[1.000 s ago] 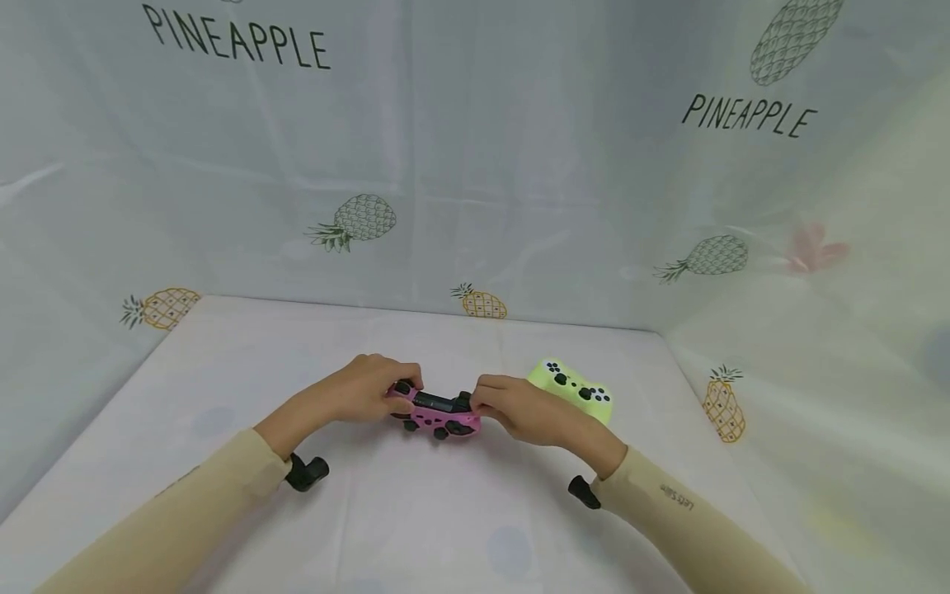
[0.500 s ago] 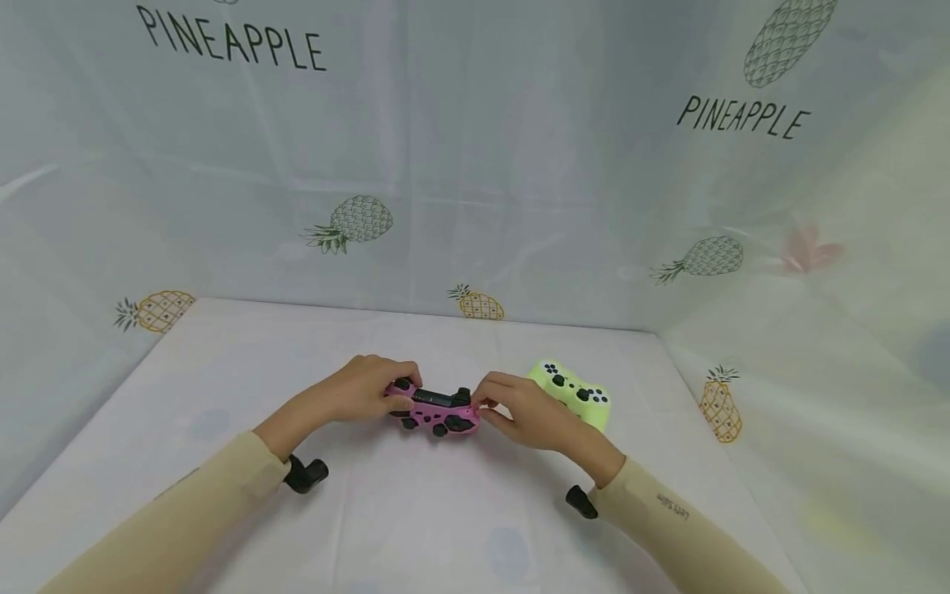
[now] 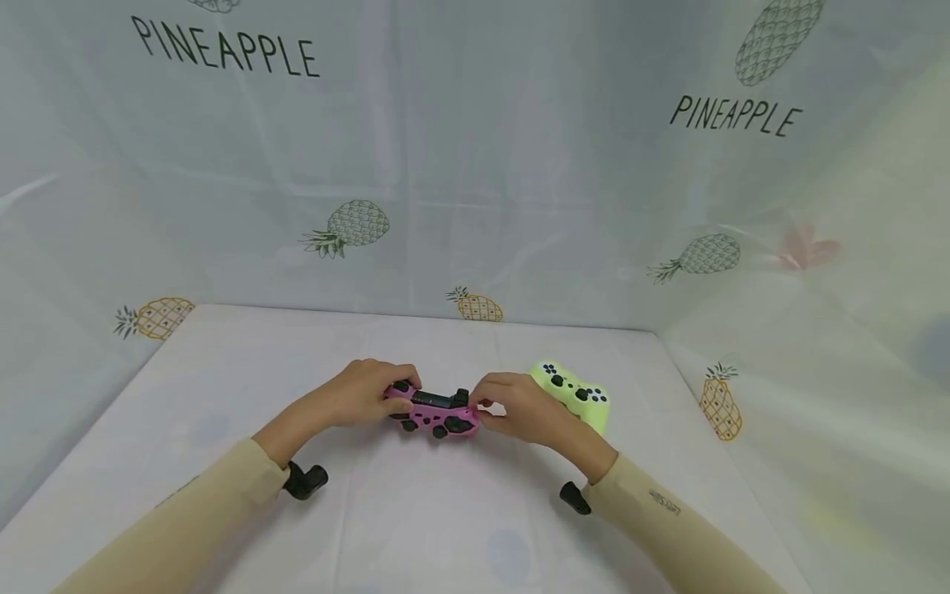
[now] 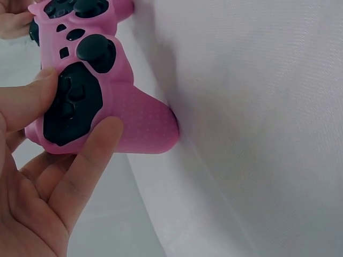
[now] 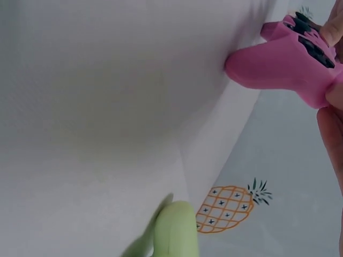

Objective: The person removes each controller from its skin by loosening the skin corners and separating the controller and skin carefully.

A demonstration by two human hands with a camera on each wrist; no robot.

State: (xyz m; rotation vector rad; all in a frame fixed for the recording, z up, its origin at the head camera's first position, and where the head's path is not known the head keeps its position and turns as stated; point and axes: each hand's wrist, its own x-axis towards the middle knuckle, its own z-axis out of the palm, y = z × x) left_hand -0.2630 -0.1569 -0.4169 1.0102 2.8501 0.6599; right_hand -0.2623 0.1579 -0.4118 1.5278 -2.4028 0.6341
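Observation:
A black game controller in a pink silicone cover (image 3: 426,415) stands on the white table, its handles pointing down onto the cloth. My left hand (image 3: 359,392) grips its left end. In the left wrist view the thumb lies over the black button area of the controller (image 4: 77,101), and a finger presses the pink handle. My right hand (image 3: 527,408) pinches the cover at the top right corner. The right wrist view shows fingertips (image 5: 333,96) against the pink cover (image 5: 268,67); the rest of that hand is cut off.
A light green game controller (image 3: 567,384) lies behind my right hand, partly hidden by it. One of its handles (image 5: 176,230) shows in the right wrist view. A pineapple-print sheet (image 3: 475,165) hangs behind the table (image 3: 416,511).
My right fingers have loosened and shifted slightly at the controller's right corner, uncovering more of the pink cover. My left hand keeps its grip. The head view has shifted a little.

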